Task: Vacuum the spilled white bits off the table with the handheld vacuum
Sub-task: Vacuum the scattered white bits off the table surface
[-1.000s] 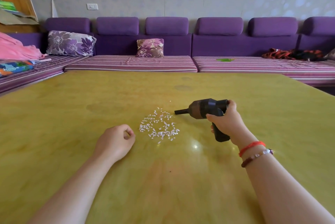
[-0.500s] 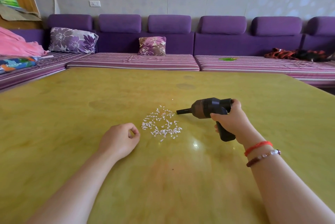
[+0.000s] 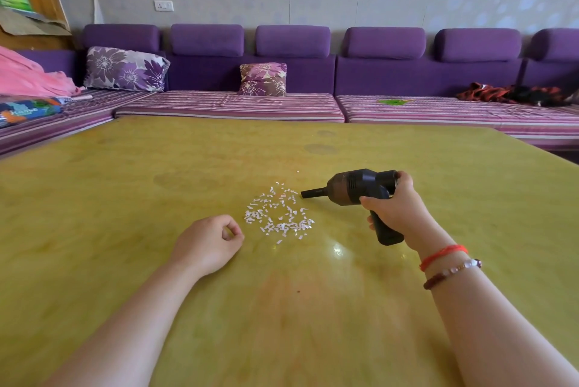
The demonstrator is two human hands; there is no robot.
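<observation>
A patch of small white bits [image 3: 279,214] lies scattered on the yellow-green table [image 3: 125,198], near its middle. My right hand [image 3: 396,208] grips the handle of a black handheld vacuum [image 3: 357,187], held just above the table. Its narrow nozzle points left and ends just right of the upper edge of the bits. My left hand [image 3: 206,242] rests on the table as a loose fist, immediately left of the bits, holding nothing.
A purple sofa [image 3: 291,73] with striped seat cushions wraps the table's far and left sides. Two flowered pillows [image 3: 125,68] sit on it, pink cloth [image 3: 28,76] at the left, dark red cloth [image 3: 513,93] at the right.
The view has shifted slightly; the vacuum nozzle has stayed just right of the bits. Both hands have kept nearly the same places, and the patch of bits looks unchanged.
</observation>
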